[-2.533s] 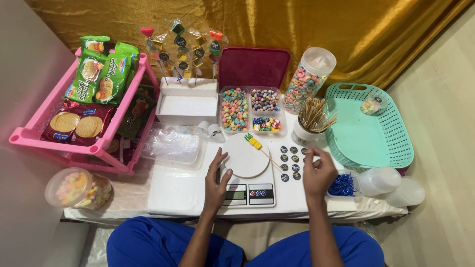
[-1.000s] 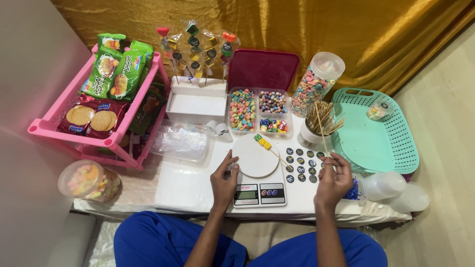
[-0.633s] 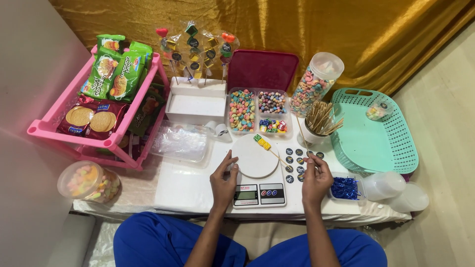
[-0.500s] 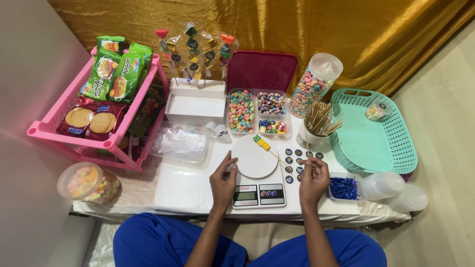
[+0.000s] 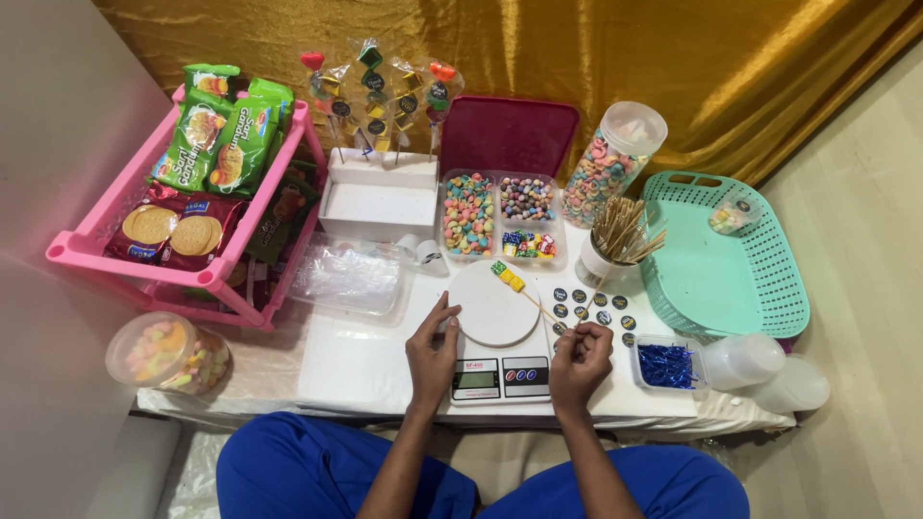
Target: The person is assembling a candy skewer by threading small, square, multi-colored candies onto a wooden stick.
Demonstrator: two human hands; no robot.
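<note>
Pinching the bare end of a thin wooden skewer (image 5: 540,309), my right hand (image 5: 579,360) had drawn back toward me from the sheet of round black stickers (image 5: 588,306) it was hovering over half a second before. The fingers were closed narrowly on the stick, whose far end carried green and yellow candies (image 5: 508,276) resting on the white round plate of the kitchen scale (image 5: 490,309). My left hand (image 5: 433,346) had hardly shifted; it lay with loosely spread fingers touching the plate's near-left edge, holding nothing. So the work had turned from the stickers back to the candy skewer, which lay slanted across the plate, just below the compartmented candy tray (image 5: 500,213).
</note>
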